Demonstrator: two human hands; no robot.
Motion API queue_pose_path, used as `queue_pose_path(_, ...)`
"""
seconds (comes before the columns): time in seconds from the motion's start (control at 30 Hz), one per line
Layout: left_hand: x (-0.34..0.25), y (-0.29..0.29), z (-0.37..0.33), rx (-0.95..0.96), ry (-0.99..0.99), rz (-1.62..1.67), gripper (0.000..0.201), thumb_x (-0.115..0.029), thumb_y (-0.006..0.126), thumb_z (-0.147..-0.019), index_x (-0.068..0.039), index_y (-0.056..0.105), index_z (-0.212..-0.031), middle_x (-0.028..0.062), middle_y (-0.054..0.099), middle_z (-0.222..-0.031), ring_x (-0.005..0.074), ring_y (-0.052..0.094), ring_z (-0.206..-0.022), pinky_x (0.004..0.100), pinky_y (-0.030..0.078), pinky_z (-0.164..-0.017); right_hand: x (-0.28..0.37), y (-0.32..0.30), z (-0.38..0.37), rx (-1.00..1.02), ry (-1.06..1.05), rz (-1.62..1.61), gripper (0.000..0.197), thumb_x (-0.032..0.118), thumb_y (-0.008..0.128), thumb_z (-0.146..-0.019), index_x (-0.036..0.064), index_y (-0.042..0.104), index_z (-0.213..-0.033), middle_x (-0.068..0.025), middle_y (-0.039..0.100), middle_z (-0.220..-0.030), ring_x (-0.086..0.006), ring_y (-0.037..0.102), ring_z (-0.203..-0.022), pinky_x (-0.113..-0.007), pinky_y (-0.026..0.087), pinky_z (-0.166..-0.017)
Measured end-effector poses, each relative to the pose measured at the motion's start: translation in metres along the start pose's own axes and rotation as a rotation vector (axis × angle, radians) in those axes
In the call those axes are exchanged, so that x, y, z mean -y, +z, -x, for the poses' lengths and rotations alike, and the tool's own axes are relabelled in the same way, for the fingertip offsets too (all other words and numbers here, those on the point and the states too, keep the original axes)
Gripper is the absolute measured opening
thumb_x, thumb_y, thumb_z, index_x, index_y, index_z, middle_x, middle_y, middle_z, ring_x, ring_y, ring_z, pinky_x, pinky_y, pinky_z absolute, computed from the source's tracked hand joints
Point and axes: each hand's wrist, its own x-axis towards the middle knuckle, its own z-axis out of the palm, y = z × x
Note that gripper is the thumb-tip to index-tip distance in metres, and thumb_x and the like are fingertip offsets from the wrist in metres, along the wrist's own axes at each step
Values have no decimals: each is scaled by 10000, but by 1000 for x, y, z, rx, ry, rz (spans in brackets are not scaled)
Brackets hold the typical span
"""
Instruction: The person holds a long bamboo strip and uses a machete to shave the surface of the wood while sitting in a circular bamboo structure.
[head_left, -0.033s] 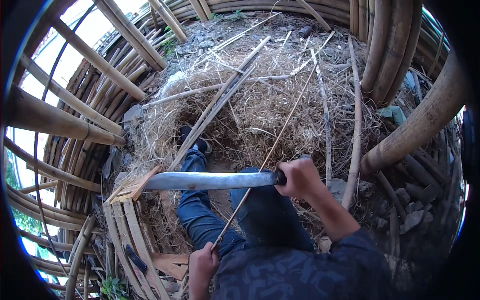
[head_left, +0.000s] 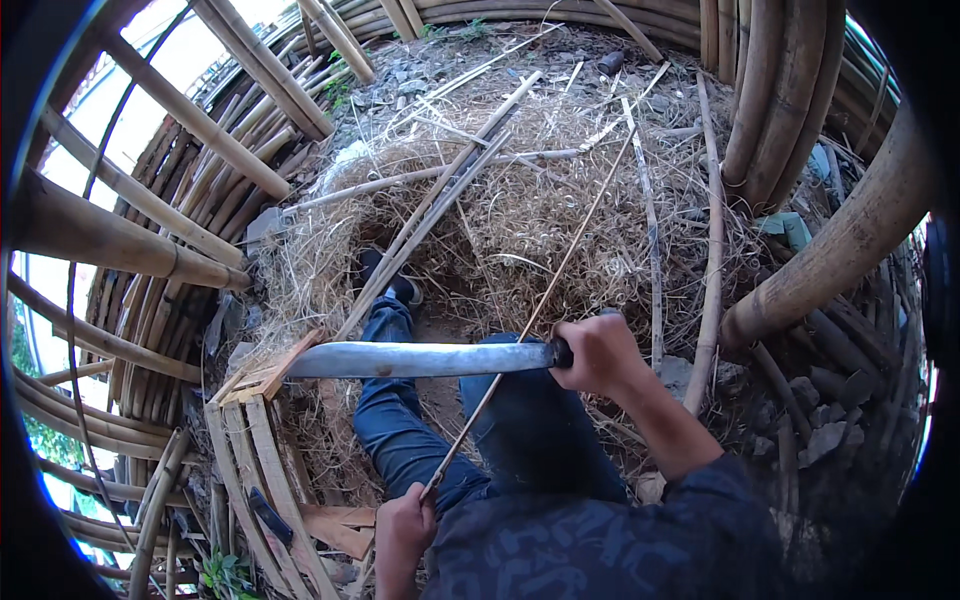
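My right hand (head_left: 600,353) is closed round the dark handle of a machete (head_left: 425,360). Its long, wide blade points left across my thighs, and the tip reaches the wooden crate. Down by my waist, my left hand (head_left: 405,520) grips the near end of a thin bamboo strip (head_left: 540,310). From there the strip slants up and away to the right, passing beneath the blade near the handle and on over the shavings. Whether blade and strip touch, I cannot tell.
A slatted wooden crate (head_left: 262,440) with a dark object (head_left: 270,515) on it stands at my left. Bamboo shavings (head_left: 550,220) pile up ahead, with split bamboo lengths (head_left: 440,205) across them. Thick bamboo poles (head_left: 840,240) rise at the right, rubble (head_left: 825,440) below them.
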Motion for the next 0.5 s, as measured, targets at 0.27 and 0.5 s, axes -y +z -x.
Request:
queue_pose_path(0.27, 1, 4, 5, -72, 44, -31, 212, -186, 589, -908, -73, 511, -747, 180, 523, -542, 385, 572, -525, 461, 424, -469, 0, -12, -11, 97, 37, 88, 282, 331, 713, -657, 66, 638, -722, -144, 642, -669, -327, 666, -699, -426, 536, -683)
queue_pose_path(0.5, -9, 4, 10, -136, 43, -129, 204, -176, 597, -897, -67, 503, -752, 170, 536, -565, 370, 574, -519, 457, 430, -470, 1, -19, -14, 124, 73, 141, 279, 333, 720, -663, 71, 630, -697, -141, 643, -670, -319, 671, -705, -422, 536, -685)
